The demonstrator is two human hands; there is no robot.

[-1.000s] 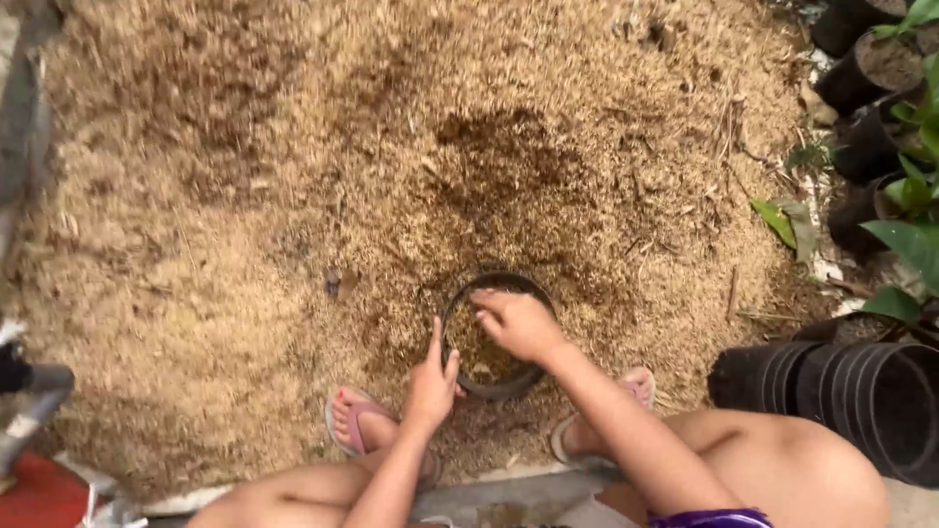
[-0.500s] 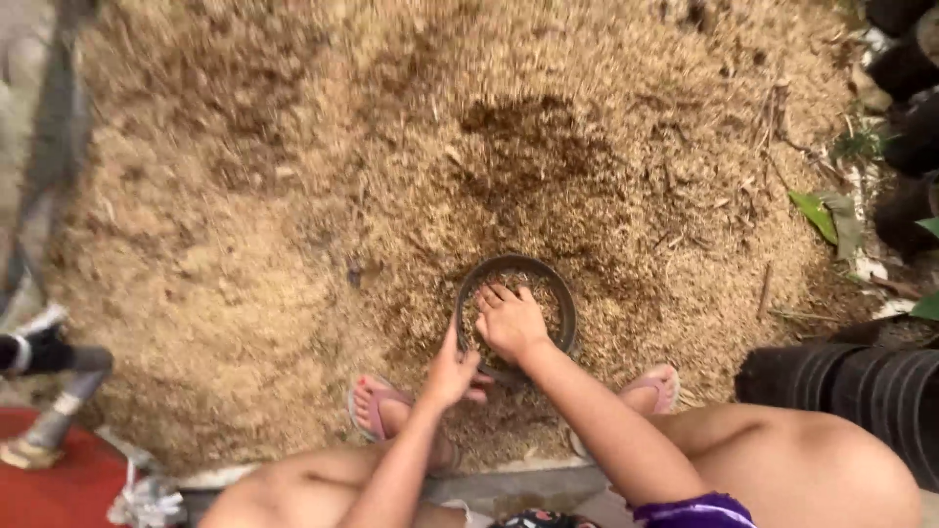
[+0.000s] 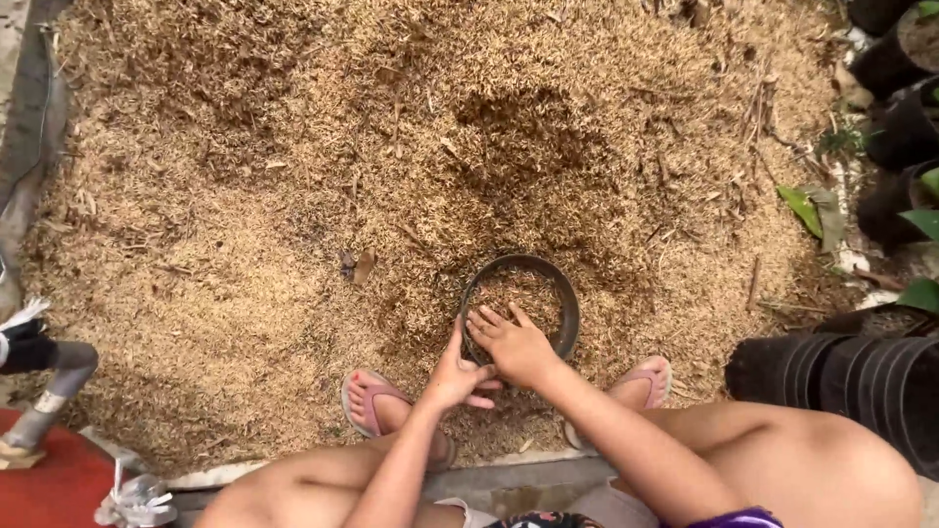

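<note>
A small round black pot (image 3: 565, 293) stands in a wide heap of tan rice husk (image 3: 293, 196), filled with brown husk mix. My right hand (image 3: 514, 344) rests palm down on the pot's near rim, fingers spread over the filling. My left hand (image 3: 458, 374) touches the pot's left near side, fingers partly curled against the rim and against my right hand. Neither hand lifts anything. My feet in pink sandals (image 3: 370, 403) sit just below the pot, on either side of it.
A darker dug patch (image 3: 533, 127) lies in the heap beyond the pot. A stack of black pots (image 3: 851, 376) lies on its side at right. More black pots with green leaves (image 3: 895, 108) line the right edge. A red surface (image 3: 49, 484) is at lower left.
The view has shifted, so the pot sits higher and further right. My right hand has spread flatter on the pot's filling; my left hand has moved in against the rim.
</note>
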